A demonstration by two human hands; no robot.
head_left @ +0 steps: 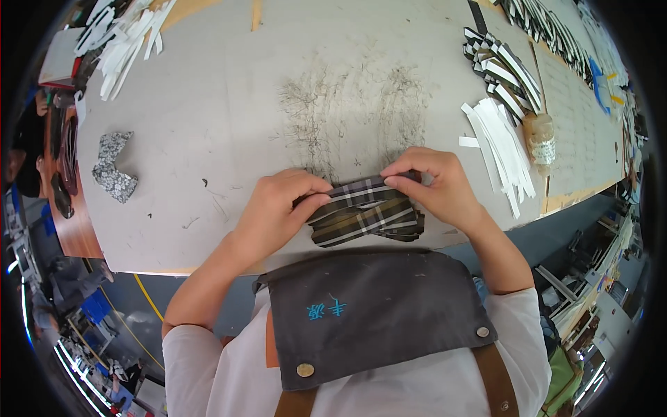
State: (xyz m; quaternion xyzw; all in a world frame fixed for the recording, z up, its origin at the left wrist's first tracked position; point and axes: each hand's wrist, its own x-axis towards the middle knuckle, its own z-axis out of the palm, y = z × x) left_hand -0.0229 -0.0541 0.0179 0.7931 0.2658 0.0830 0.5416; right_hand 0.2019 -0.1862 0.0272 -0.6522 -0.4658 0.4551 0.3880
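Partly, both hands cover the plaid fabric [365,212].

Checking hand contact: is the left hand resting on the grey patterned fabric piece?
No, the left hand presses the plaid fabric; the grey patterned piece lies apart.

Between my fingers [406,182]: plaid fabric piece [365,212], brown and olive crossed with grey, white and dark stripes. Tabletop [229,118]: pale grey, scribbled with dark pen marks. At left, black-and-white speckled fabric piece [113,167]. At right, white paper strips [500,146] and black-and-white checked strips [504,69]. My apron [375,313]: dark grey, blue characters.
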